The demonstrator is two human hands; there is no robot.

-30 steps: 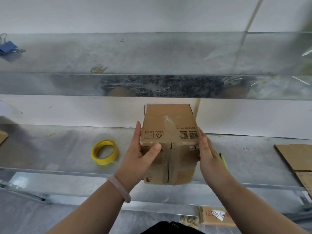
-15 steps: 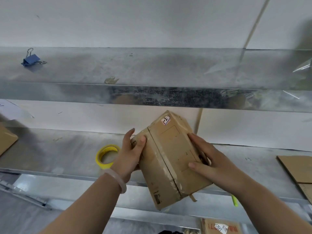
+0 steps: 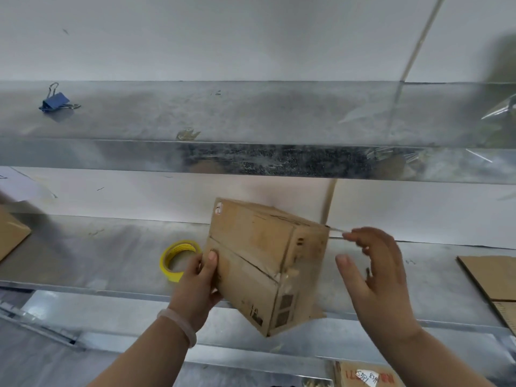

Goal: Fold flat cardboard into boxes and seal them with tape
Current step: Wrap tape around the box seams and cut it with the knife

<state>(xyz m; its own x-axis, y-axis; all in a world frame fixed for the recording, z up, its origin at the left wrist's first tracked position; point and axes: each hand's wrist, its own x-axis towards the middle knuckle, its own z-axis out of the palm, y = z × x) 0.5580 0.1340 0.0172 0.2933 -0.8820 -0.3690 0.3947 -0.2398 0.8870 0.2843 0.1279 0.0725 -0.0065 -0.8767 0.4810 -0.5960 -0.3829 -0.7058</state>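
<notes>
Above the metal shelf, the box hangs tilted. The left hand grips its left edge, thumb on the face. The right hand hovers just beside it, fingers loosely spread. A tape roll lies behind.

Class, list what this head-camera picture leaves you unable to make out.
Head view only.
Box: back and underside face away; print blurred.
Right hand: motion blur hides whether it pinches anything.
Left hand: fingers hidden behind the box.
Tape roll: partly behind the left hand.
Flat cardboard: cut off by the right edge.
</notes>
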